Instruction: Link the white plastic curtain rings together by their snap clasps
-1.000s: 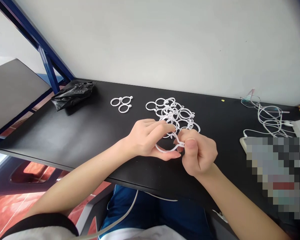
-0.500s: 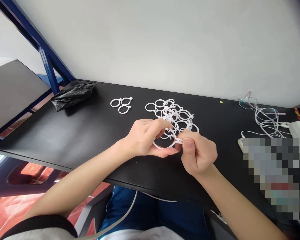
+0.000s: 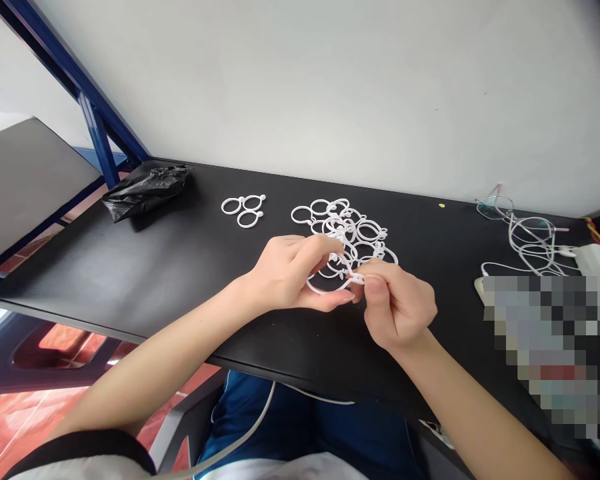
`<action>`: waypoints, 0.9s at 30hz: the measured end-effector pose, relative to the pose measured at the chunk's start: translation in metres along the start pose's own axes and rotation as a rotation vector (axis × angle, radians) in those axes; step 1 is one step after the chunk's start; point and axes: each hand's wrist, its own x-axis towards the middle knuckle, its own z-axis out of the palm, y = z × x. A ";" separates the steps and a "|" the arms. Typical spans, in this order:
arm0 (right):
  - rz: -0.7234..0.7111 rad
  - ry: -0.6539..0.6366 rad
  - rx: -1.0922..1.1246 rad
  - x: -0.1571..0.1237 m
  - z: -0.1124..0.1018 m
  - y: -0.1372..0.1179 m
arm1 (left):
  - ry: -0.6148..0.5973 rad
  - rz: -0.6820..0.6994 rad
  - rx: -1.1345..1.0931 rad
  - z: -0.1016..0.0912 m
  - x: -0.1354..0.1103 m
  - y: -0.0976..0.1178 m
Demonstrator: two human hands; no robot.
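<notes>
Both hands hold one white plastic ring [image 3: 325, 288] just above the black desk [image 3: 180, 267]. My left hand [image 3: 293, 277] curls its fingers round the ring's left side, thumb under it. My right hand [image 3: 397, 303] pinches the ring's right end, where a small clasp sits, between thumb and forefinger. Right behind the hands lies a pile of several white rings [image 3: 353, 230]. A small group of three white rings [image 3: 244, 208] lies apart, further left.
A crumpled black plastic bag [image 3: 145, 188] lies at the desk's far left corner. Glasses [image 3: 495, 207] and white cables [image 3: 535, 243] lie at the right, beside a blurred-out area. A white wall stands behind the desk, and blue metal bars rise at the left.
Both hands with the ring have shifted slightly up and away from me; the grip stays the same.
</notes>
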 end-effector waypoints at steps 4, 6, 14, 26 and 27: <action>-0.028 0.022 -0.041 -0.001 0.001 -0.001 | -0.015 -0.017 -0.003 0.000 -0.001 0.001; -0.019 0.016 -0.050 -0.001 0.001 -0.001 | -0.016 -0.026 -0.010 0.000 -0.001 0.001; -0.032 0.046 -0.087 -0.001 0.001 -0.002 | -0.022 -0.049 -0.011 0.000 -0.001 0.002; -0.076 0.085 -0.103 0.001 0.003 -0.002 | -0.012 -0.040 -0.007 0.000 -0.002 0.002; -0.078 0.087 -0.104 0.001 0.003 -0.002 | -0.012 -0.038 -0.008 0.000 -0.002 0.002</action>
